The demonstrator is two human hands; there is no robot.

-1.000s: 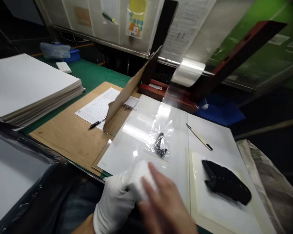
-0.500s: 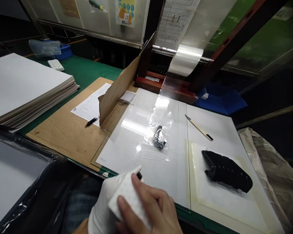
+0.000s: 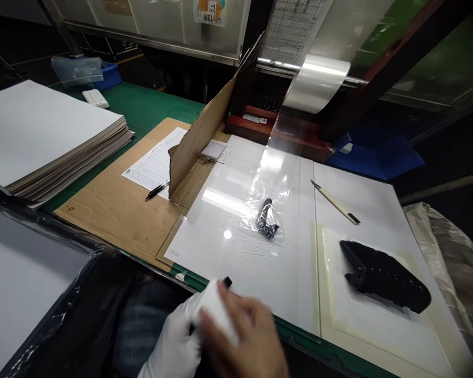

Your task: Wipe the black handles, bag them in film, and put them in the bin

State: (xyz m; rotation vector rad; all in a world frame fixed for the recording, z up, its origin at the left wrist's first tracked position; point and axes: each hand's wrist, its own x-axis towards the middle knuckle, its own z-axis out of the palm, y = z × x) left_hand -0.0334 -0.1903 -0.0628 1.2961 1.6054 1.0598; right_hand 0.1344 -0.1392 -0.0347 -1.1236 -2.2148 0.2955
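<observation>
Bench surface is a green mat point(image 3: 150, 113). A brown cardboard sheet point(image 3: 114, 212) lies flat on it, centre-left. Left of the cardboard: a stack of white boards point(image 3: 43, 136). Right of the cardboard, edges touching: a white sheet point(image 3: 236, 247). Behind the cardboard: a blue bin point(image 3: 108, 76) and a small white block point(image 3: 95, 98).

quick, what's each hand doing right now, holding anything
Left hand: gloved, closed on a small black part, mostly hidden under the white cloth.
Right hand: bare, fingers pressing the white cloth over that part.
</observation>
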